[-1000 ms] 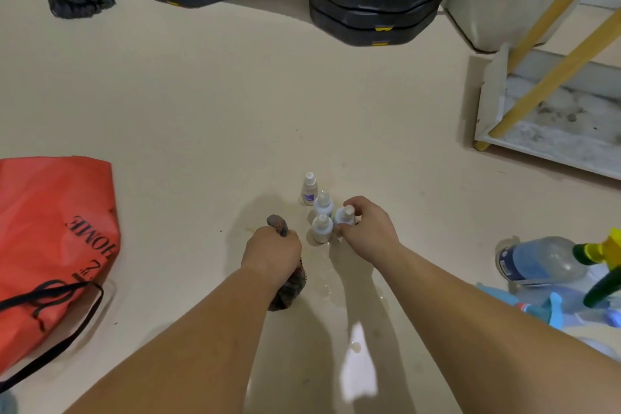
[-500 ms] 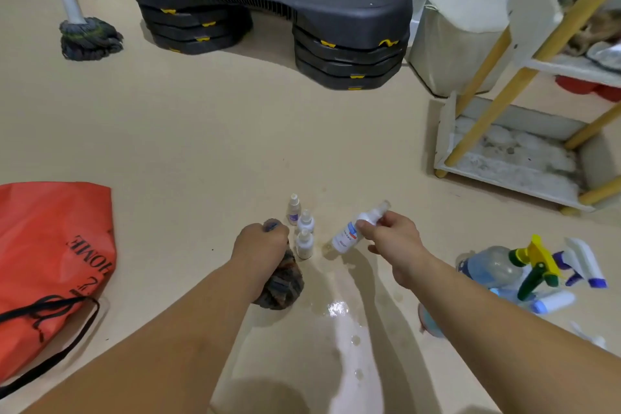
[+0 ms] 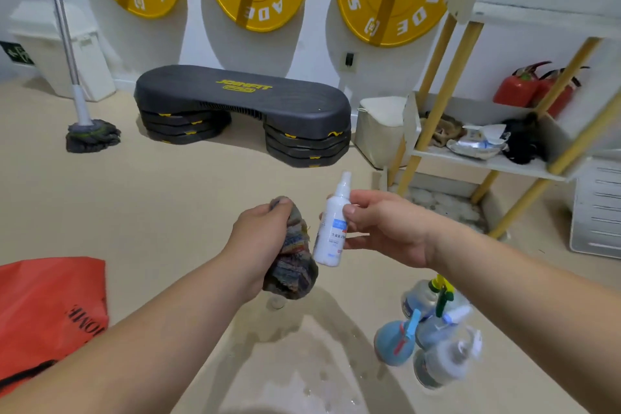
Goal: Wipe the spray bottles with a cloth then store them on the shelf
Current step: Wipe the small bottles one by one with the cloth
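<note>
My right hand [image 3: 379, 228] holds a small white spray bottle [image 3: 331, 232] upright in the air, thumb on its blue label, nozzle up. My left hand [image 3: 258, 239] grips a bunched multicoloured cloth [image 3: 290, 265] that hangs just left of the bottle, close to it. Below the cloth, the top of another small bottle [image 3: 276, 303] shows on the floor; the rest of that group is hidden. Several larger trigger spray bottles [image 3: 433, 333] stand on the floor at the lower right. The white shelf [image 3: 497, 163] with yellow posts stands at the right.
A red bag [image 3: 47, 309] lies on the floor at the left. A black step platform [image 3: 242, 104], a mop [image 3: 90, 134] and a white bin [image 3: 379, 131] line the far wall. The shelf carries cloths and packets; red extinguishers [image 3: 527, 87] stand behind it. The floor is wet near me.
My right hand lifted one small bottle off the floor and turned it upright. My left hand raised the cloth beside it. The view tilted up toward the wall and shelf.
</note>
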Demonstrator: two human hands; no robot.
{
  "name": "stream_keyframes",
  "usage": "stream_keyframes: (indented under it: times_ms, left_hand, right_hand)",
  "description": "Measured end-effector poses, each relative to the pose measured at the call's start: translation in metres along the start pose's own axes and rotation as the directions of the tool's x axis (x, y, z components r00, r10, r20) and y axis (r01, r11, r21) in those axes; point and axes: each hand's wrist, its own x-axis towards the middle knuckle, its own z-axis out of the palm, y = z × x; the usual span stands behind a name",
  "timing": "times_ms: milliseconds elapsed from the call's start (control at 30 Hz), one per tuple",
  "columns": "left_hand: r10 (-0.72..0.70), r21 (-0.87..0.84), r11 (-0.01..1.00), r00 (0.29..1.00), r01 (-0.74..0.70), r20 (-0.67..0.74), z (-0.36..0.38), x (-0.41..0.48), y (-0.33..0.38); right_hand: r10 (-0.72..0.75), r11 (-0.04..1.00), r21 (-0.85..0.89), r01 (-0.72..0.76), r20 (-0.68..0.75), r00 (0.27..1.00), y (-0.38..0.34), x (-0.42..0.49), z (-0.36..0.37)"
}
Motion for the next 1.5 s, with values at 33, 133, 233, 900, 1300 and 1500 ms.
stream_keyframes:
  times_ms: [33,133,233,900,1300,1500]
  left_hand:
    - [0.016,0.002,1.0,1.0,-0.016,0.013,0.002,-0.009,0.005]
    - [0.029,-0.002,1.0,0.998,-0.029,0.056,0.01,-0.032,0.011]
    - [0.048,-0.064,0.997,0.998,-0.045,0.044,0.018,-0.041,0.009]
    - [0.515,0.172,0.791,0.792,-0.586,0.329,0.035,-0.024,-0.011]
    - [0.121,-0.016,0.992,0.927,-0.124,0.356,0.052,0.003,-0.004]
    - [0.425,0.365,0.78,0.859,-0.508,0.286,0.07,-0.023,-0.053]
  right_hand:
    - [-0.016,1.0,0.013,0.016,0.007,1.0,-0.006,-0.012,0.003]
    - [-0.035,0.997,0.063,0.036,-0.004,0.999,-0.017,-0.044,0.01]
    - [-0.02,0.99,0.139,0.026,-0.042,0.999,-0.022,-0.062,0.014]
    - [0.075,0.987,0.152,-0.054,-0.141,0.987,0.001,-0.027,0.005]
    - [0.01,0.99,0.144,0.014,-0.162,0.987,-0.004,-0.029,0.009]
    - [0.097,0.977,0.213,-0.005,-0.426,0.9,-0.01,-0.028,-0.007]
